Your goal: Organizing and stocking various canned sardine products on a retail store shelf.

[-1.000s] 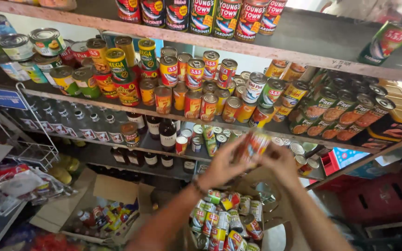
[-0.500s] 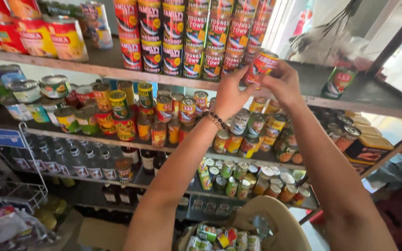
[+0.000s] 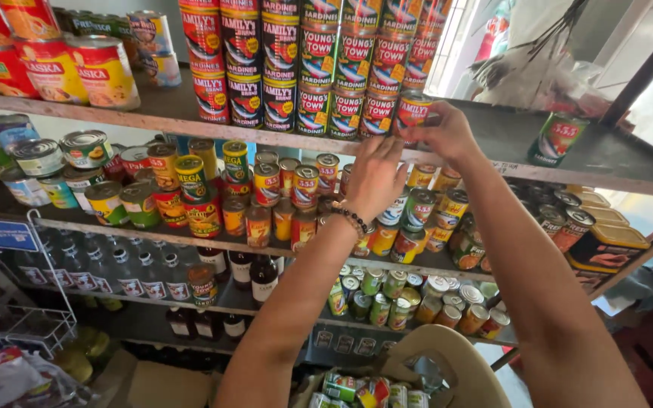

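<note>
Right hand: the right hand (image 3: 447, 132) is raised to the top shelf, fingers curled round a red tin (image 3: 412, 112), gripping it by the side and top edge.
Red tin: upright on the top shelf (image 3: 152, 113), at the right end of the front row of stacked tins (image 3: 296, 60), just beside its neighbour.
Left hand: the left hand (image 3: 374, 177) is lifted below and left of the tin, fingers loosely spread and pointing up, holding nothing; its fingertips reach close to the shelf edge, and whether they touch it I cannot tell.
Wrist: a dark beaded bracelet (image 3: 351, 220) sits on the left wrist.
Stacked tins: red and dark labelled tins in three tiers, filling the middle of the top shelf.
Top shelf, left: big red and yellow tins (image 3: 62, 64) stand at the far left.
Top shelf, right: a single green tin (image 3: 557, 139) stands alone, well apart from the stack.
Middle shelf: the middle shelf (image 3: 137, 234) is crowded with mixed small tins (image 3: 213, 189) in yellow, red and green, some stacked two high; flat oval tins (image 3: 606, 245) lie at the right end.
Lower shelf: dark bottles (image 3: 247, 276) stand on the left, more small tins (image 3: 409, 298) on the right.
Wire rack: a white wire rack (image 3: 32, 317) hangs at the left, near a row of clear bottles (image 3: 84, 268).
Below: a tan plastic chair back (image 3: 447, 363) shows between the arms, with an open box of loose tins (image 3: 364, 391) beside it.
</note>
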